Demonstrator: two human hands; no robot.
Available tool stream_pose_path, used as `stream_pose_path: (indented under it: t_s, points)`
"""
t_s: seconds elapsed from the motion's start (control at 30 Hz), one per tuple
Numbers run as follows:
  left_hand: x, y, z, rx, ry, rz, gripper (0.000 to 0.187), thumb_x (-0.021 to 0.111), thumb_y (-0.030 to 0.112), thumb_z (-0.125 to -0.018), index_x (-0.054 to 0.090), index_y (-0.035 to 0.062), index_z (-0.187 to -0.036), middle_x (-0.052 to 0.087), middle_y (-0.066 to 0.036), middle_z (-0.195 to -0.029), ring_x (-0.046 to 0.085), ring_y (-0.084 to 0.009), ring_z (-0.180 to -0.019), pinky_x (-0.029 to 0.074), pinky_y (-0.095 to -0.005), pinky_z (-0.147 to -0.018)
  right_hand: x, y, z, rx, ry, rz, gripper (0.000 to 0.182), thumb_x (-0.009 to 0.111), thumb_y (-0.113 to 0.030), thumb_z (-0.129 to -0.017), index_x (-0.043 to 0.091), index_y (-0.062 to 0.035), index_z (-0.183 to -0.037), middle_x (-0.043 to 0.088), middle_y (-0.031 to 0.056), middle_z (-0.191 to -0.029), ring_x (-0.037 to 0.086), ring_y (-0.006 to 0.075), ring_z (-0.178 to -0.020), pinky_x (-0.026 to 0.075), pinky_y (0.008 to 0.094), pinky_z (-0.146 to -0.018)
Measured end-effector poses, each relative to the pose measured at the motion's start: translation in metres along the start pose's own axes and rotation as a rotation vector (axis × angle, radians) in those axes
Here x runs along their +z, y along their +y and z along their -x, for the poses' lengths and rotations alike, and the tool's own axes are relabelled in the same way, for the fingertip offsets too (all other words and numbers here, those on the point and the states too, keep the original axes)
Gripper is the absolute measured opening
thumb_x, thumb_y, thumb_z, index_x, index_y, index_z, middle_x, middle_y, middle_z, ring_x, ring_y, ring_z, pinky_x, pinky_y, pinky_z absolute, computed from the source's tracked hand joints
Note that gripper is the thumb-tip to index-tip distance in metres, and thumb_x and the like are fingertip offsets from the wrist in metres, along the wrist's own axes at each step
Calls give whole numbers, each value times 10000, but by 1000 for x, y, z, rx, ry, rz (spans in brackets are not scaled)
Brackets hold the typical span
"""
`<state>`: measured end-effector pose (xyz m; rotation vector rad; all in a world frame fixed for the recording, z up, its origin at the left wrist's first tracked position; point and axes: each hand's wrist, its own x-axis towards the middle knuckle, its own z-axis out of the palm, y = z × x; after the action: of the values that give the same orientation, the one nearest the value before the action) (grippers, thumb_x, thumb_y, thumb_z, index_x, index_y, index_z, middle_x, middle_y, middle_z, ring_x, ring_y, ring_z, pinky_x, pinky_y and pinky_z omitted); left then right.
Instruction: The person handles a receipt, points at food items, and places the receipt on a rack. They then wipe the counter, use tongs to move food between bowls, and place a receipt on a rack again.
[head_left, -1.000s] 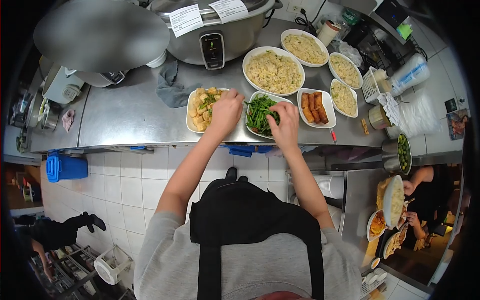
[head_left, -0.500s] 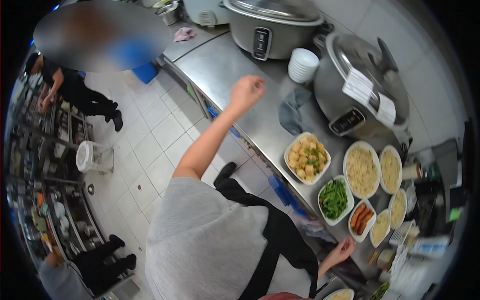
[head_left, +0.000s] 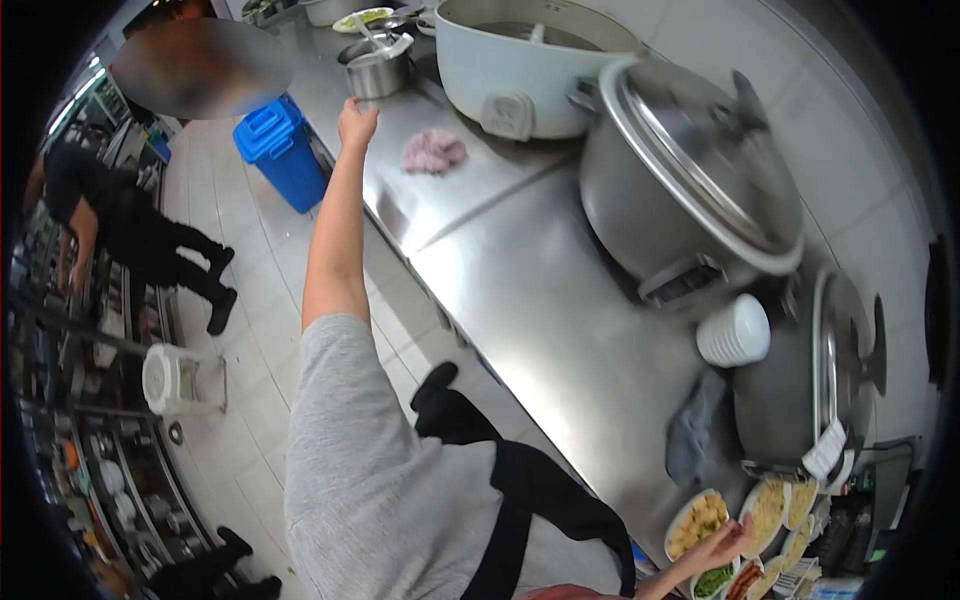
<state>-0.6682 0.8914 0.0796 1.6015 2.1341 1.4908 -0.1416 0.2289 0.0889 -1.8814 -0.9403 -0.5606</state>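
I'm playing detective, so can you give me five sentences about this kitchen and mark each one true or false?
The left hand is near a metal pot. True.
The pink cloth lies on the floor. False: it lies on the counter.
The lidded bin is blue. True.
The right hand is beside the lidded bin. False: it is near the yellowish food cubes.
The left sleeve is grey. True.

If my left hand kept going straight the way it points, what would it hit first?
Your left hand would probably meet the round silver metal pot first, though depth is hard to judge.
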Motion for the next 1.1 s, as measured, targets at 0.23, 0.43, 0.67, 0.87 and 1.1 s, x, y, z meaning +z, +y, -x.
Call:
stream_pose_path:
  t_s: [0.23,0.43,0.67,0.87,1.1]
  points:
    - [82,-87,-175,28,-197,-55,775,667,325,-670,318,100,-1324,492,-248,-1182,402,-423,-1154,353,-423,-960,276,-221,-10,-88,-788,-265,249,553,-49,-772,567,1,-1016,534,155,-1047,519,288,-965,400,340,-855]
    - [102,-110,-209,239,-178,12,423,730,331,-652,583,76,-955,546,-235,-985,503,-383,-1007,414,-403,-839,498,-394,-2,-707,-956,-464,470,621,-87,-707,508,-96,-1164,386,165,-1255,373,350,-1164,331,454,-946]
    - [64,-78,-148,280,-53,35,301,733,260,-661,581,35,-790,518,-148,-855,519,-310,-778,414,-384,-690,598,-410,24,-806,-848,-192,329,633,-155,-675,582,-101,-995,432,123,-1216,359,321,-1168,332,494,-917]
    - [27,-67,-86,306,-80,181,280,747,236,-643,590,52,-784,511,-126,-752,512,-257,-678,404,-330,-605,529,-310,-15,-563,-687,37,256,587,-100,-690,599,-79,-945,471,129,-1174,443,323,-1066,387,436,-864]
    - [-26,-20,4,172,-262,261,188,709,94,-664,579,28,-783,535,-77,-887,465,-187,-589,383,-293,-533,439,-310,-73,-501,-862,62,403,641,-123,-692,551,-67,-1081,454,155,-1199,439,332,-1083,399,414,-876]
